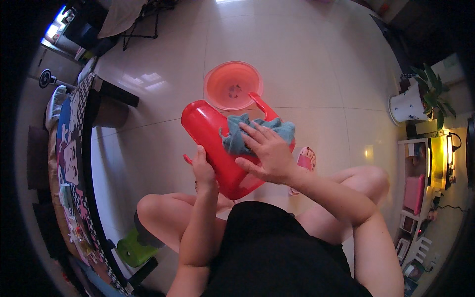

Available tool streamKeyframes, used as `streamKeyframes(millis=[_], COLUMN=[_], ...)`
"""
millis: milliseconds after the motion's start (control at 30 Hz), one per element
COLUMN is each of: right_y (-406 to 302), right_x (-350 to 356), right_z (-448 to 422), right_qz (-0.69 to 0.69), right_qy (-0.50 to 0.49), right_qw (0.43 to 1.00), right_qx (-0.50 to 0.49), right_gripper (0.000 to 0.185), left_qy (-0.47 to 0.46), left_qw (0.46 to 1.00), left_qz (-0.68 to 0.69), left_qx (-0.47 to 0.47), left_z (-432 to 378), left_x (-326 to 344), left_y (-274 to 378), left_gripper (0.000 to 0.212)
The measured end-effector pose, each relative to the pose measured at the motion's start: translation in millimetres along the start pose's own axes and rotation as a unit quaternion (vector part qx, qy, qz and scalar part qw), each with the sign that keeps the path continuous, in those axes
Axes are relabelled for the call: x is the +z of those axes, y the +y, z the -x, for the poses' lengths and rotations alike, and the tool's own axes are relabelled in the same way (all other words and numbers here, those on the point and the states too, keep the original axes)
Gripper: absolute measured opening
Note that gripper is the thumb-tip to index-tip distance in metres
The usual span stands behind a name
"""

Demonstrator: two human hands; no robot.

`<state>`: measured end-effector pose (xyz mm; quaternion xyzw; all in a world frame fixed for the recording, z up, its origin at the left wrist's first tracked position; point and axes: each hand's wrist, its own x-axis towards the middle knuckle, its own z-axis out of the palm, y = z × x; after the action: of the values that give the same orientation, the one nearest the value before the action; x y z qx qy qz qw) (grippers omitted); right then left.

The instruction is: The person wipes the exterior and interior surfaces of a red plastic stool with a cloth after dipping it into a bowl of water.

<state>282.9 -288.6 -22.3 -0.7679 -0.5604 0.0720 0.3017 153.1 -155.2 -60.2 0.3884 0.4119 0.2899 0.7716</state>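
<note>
A red plastic stool (219, 156) is tilted in front of me above my lap, with narrow leg-like parts sticking out on both sides. My left hand (204, 169) grips its near left edge, thumb on top and most fingers hidden behind it. Spread over the right part of the red plastic is a crumpled blue-green cloth (237, 139). My right hand (267, 154) presses flat on this cloth, holding it against the surface with the thumb out to the side. Just beyond, a round pinkish-orange plastic basin (219, 83) stands on the floor, dark marks showing at its bottom.
Glossy tiles (297, 55) cover the floor. Along the left runs a long table (83, 182) with a patterned cover, and a green stool (135, 250) is beside it. On the right are a potted plant (410, 105) and a low shelf (412, 159) with a lit lamp.
</note>
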Motion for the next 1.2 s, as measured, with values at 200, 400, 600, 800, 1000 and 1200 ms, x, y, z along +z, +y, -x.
streamKeyframes(millis=[200,400,600,800,1000,1200], right_y=[-20,-29,-30,-21,-14,-11], right_x=[1,8,14,16,17,19], right_z=[6,6,6,4,1,-2], right_qz=[0.013,0.033,0.053,-0.035,0.001,0.026], right_qy=[-0.012,-0.059,-0.057,-0.028,-0.040,-0.010], right_qw=[0.998,0.990,0.987,0.992,0.991,0.992], right_qx=[-0.062,-0.126,-0.142,-0.119,-0.128,-0.126], right_gripper=[0.055,0.053,0.055,0.057,0.059,0.055], left_qy=[-0.031,-0.091,-0.134,-0.110,-0.134,-0.112], left_qw=[0.998,0.990,0.987,0.989,0.975,0.975], left_qz=[-0.051,-0.107,-0.087,-0.089,-0.176,-0.190], left_qx=[-0.008,-0.005,0.001,-0.048,-0.017,-0.017], left_z=[-3,1,-3,0,3,12], left_x=[-6,5,-8,6,2,9], left_y=[-10,-16,-28,-24,-24,-21], left_gripper=[0.042,0.040,0.044,0.064,0.072,0.075])
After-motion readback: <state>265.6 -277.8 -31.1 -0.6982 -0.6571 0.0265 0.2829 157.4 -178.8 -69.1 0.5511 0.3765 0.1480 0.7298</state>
